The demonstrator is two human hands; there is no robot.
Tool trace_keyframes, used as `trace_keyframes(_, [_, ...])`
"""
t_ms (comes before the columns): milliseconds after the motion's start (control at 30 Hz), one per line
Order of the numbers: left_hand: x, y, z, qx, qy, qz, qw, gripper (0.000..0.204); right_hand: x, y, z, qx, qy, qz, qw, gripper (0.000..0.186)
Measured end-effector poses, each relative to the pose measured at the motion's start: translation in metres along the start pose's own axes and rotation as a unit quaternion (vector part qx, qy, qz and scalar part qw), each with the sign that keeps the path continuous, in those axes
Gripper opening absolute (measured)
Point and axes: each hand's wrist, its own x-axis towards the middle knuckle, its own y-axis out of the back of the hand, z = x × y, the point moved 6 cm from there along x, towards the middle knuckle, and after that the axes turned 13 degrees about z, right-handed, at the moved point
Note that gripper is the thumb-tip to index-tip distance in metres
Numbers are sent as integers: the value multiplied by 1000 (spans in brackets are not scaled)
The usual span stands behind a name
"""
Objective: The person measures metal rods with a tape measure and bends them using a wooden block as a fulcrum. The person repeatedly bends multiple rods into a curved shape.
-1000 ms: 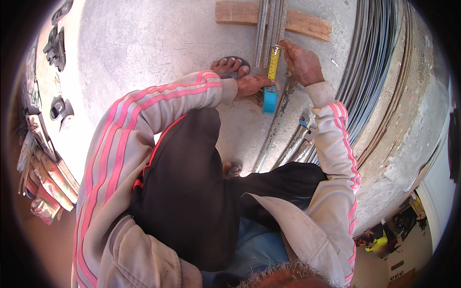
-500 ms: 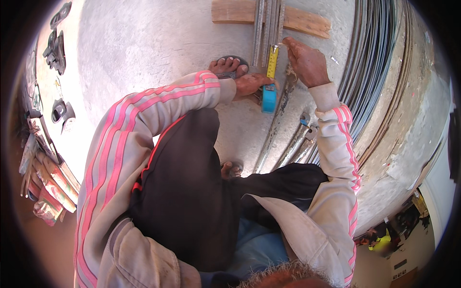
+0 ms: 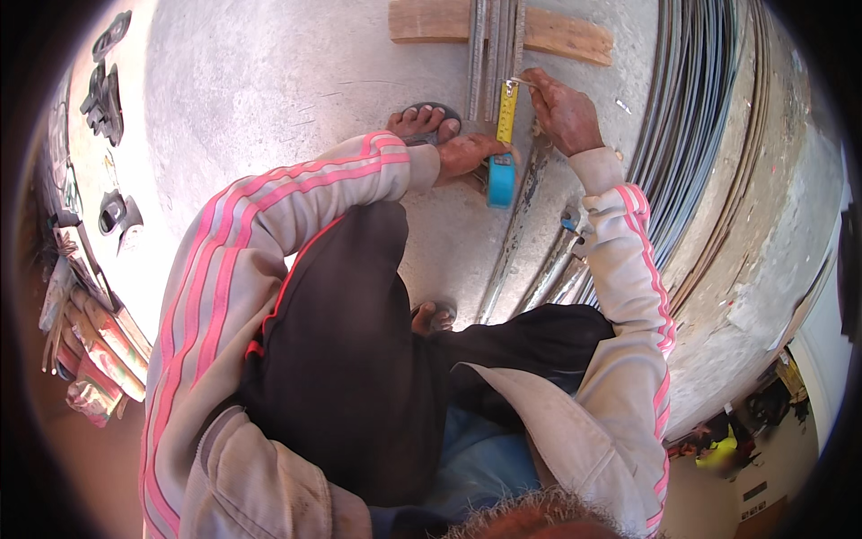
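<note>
The tape measure (image 3: 501, 187) lies at one o'clock, its case gripped by the left hand's (image 3: 461, 157) curled fingers from ten o'clock. The right hand (image 3: 572, 115), toward two o'clock, pinches a thin stick (image 3: 523, 83). A straight blade (image 3: 506, 119), level along the metal bars (image 3: 492, 63), should read truest.

Daylight seems to pour in from the left, bleaching the floor (image 3: 166, 144) there nearly white, while I lose detail in the dark trousers (image 3: 341, 359). The tape measure (image 3: 501, 182) looks fairly crisp; rods (image 3: 691, 108) bow toward blackened edges, and a yellow shape (image 3: 718, 451) lower right is blurred.
</note>
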Motion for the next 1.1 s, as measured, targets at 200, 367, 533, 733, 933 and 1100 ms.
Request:
trace_keyframes(200, [-4,-19,-5,-30,-18,76,996,48,-8,16,12,-113,-35,-79,990,26])
trace_keyframes(367, [5,9,-4,-67,-15,18,997,48,-10,21,4,-47,-35,-38,998,26])
trace_keyframes(533, [10,27,-2,-122,11,-85,989,48,0,7,-4,-28,-6,1,1000,25])
trace_keyframes(733, [7,17,1,-98,-28,-19,995,48,-8,22,16,-129,-34,-11,991,24])
trace_keyframes(933, [0,1,-4,-34,-79,57,995,42,-45,35,48,-51,-141,-55,987,22])
trace_keyframes(1100, [3,6,-1,-12,-66,54,996,42,-89,23,57,22,-184,-86,979,20])
